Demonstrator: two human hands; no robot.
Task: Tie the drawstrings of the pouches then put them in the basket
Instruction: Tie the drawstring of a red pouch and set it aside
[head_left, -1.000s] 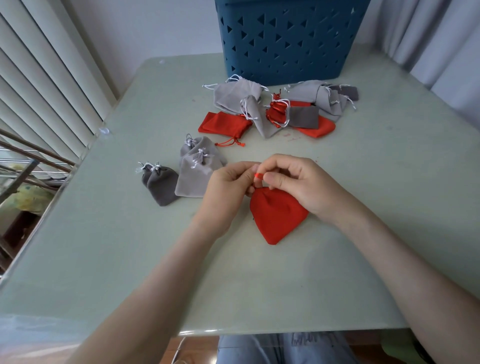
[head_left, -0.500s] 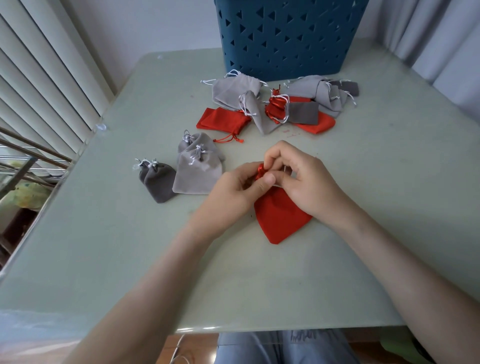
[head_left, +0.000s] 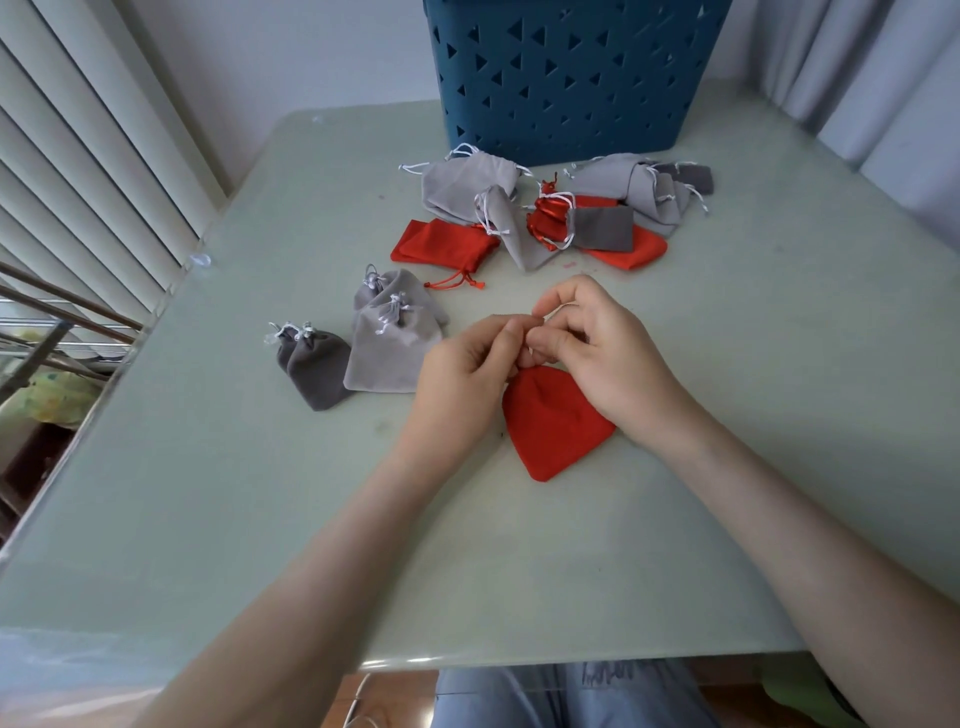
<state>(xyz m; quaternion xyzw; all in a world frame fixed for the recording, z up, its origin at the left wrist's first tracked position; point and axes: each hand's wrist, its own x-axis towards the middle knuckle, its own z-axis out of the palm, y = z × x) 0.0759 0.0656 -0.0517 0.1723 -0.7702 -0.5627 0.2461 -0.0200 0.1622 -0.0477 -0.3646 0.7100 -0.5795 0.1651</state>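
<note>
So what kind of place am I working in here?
Most likely a room at home rather than a workshop: a pale glass-topped table stands beside slatted window blinds and grey curtains, with a blue plastic basket at the back.

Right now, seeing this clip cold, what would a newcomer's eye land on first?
At the centre of the table, the left hand and right hand pinch the neck of a red pouch lying flat. Behind it a heap of grey and red pouches sprawls before the tall teal basket at the far edge; tied grey pouches sit to the left.
</note>
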